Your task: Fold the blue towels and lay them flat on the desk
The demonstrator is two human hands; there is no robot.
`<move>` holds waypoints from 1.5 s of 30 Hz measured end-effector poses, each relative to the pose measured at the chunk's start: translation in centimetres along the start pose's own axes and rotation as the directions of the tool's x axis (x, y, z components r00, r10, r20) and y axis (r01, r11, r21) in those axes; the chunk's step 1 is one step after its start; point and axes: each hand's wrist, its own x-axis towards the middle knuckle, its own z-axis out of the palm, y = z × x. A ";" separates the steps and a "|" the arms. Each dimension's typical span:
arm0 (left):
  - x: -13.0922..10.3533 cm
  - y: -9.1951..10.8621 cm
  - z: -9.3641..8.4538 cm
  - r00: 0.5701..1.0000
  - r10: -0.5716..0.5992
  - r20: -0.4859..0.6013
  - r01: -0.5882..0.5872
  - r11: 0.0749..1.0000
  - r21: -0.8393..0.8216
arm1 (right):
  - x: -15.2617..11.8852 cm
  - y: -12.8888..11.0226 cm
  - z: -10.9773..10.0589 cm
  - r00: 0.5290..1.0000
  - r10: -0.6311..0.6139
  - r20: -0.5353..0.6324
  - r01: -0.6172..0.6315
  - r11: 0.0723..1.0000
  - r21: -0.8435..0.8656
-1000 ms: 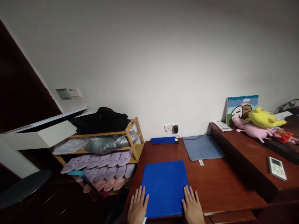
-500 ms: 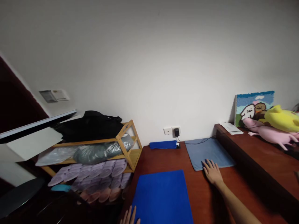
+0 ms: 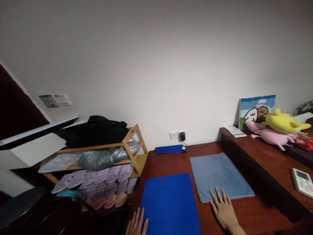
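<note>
A bright blue cloth [image 3: 171,202] lies flat on the reddish-brown wooden table [image 3: 166,164]. My left hand [image 3: 137,223] rests at its left edge, fingers outstretched and partly cut off by the bottom of the view. To the right, a grey-blue cloth [image 3: 217,176] is spread out smoothly. My right hand [image 3: 223,209] lies flat with fingers spread, its fingertips on the near edge of that cloth. Neither hand grips anything. At the back of the table, against the wall, sits a folded blue cloth [image 3: 168,149].
A black plug [image 3: 182,136] sits in the wall socket, its cord running right. On the raised surface at right are a pink plush toy [image 3: 271,137], a yellow plush toy [image 3: 283,120], a dog picture [image 3: 255,112] and a remote control [image 3: 303,182]. A slipper rack [image 3: 138,156] stands left.
My right hand has moved toward me, and the grey-blue cloth has slid nearer with it, away from the wall. My left hand has shifted slightly up. The view has turned a little right.
</note>
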 end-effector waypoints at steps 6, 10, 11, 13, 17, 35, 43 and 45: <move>-0.4 2.1 -2.8 0.998 -0.039 0.057 0.033 0.993 0.111 | -7.8 -0.9 -1.1 0.995 -0.072 -0.064 0.072 0.997 0.004; -1.3 1.9 -4.4 1.000 0.006 0.019 -0.007 0.999 0.035 | -9.8 -3.2 -3.3 0.993 -0.076 -0.084 0.078 0.997 0.021; -1.8 1.6 -4.8 0.999 0.030 -0.019 -0.031 0.999 -0.014 | -10.0 -4.3 -3.9 0.991 -0.106 -0.085 0.110 0.993 0.038; -3.4 1.0 -5.5 0.992 0.075 -0.098 -0.086 0.990 -0.113 | -10.5 -6.9 -5.1 0.971 -0.223 -0.082 0.230 0.969 0.087; -7.1 0.2 -7.1 0.989 0.131 -0.073 -0.143 0.967 -0.211 | -11.3 -11.5 -5.9 0.887 -0.458 -0.064 0.462 0.876 0.140; -9.8 0.4 -16.8 0.960 0.197 -0.200 -0.238 0.949 -0.205 | -8.7 -11.4 -15.9 0.789 -0.583 -0.195 0.608 0.788 0.102; -10.2 5.0 -31.7 0.955 0.167 -0.245 -0.270 0.829 -0.490 | -6.8 -6.7 -29.5 0.772 -0.586 -0.247 0.625 0.771 0.124; -10.6 6.5 -34.2 0.957 0.209 -0.203 -0.286 0.803 -0.523 | -7.5 -4.6 -31.9 0.780 -0.588 -0.212 0.622 0.763 0.172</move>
